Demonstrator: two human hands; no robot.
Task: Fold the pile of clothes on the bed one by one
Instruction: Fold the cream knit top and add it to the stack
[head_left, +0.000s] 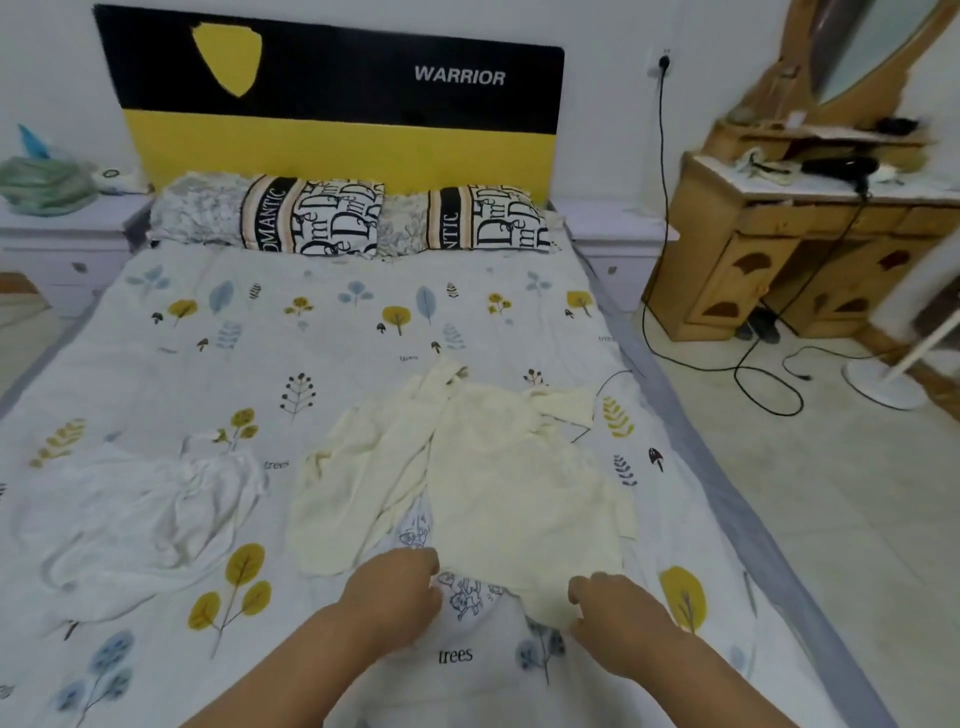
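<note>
Cream garment (519, 483) lies spread on the bed (311, 332) (a white one (140, 519) waits leftward). Left hand (397, 582) and right hand (613, 603) seemingly pinch its near hem, fingers curled, though blurred. Smoothing seems underway; next, fold hem upward.

Matt, soft cream cloth garment (519, 488) lies rumpled on a smooth printed cotton-like bedsheet (322, 332); dresser (779, 260) is varnished wood.

Both hands (498, 597) at near hem of cream garment (519, 483) on bed (322, 332).
</note>
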